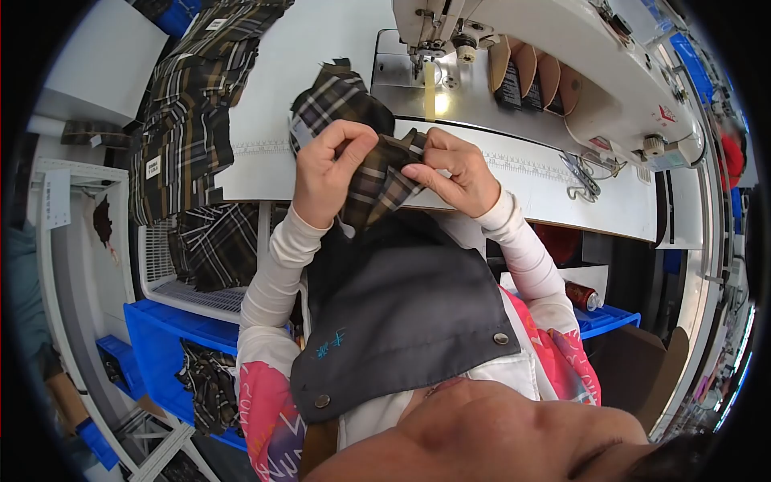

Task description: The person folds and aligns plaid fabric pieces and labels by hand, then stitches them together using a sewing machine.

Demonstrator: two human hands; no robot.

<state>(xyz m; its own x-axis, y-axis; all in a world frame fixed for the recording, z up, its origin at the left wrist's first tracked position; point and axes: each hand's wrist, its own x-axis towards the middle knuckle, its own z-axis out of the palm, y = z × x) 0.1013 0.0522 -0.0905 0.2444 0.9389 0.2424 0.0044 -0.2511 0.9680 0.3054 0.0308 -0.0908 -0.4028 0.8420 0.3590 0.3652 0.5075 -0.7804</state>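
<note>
the person's left hand [331, 165] pinches the upper edge of a plaid cloth piece [369, 183] between thumb and curled fingers. the right hand [462, 173] grips the same piece a little further along, thumb laid against it and fingers folded behind. neither hand is released; with one at each side, the edge between them is likely kept raised and easy to see.

the cloth is at the front of the white table [269, 104], in front of the sewing machine [626, 80]. part of it spreads beyond the hands toward the machine, while the lower part hangs near the dark apron [401, 313]; being so close to the body probably lets both forearms stay low and steady. whether the piece has more than one layer cannot be told.

more plaid pieces [189, 112] lie heaped on the left side of the table, apart from the held one, perhaps to leave elbow room. a measuring strip [522, 167] runs along the table, and snips [580, 173] lie at its right, seemingly placed within the right hand's reach.
</note>
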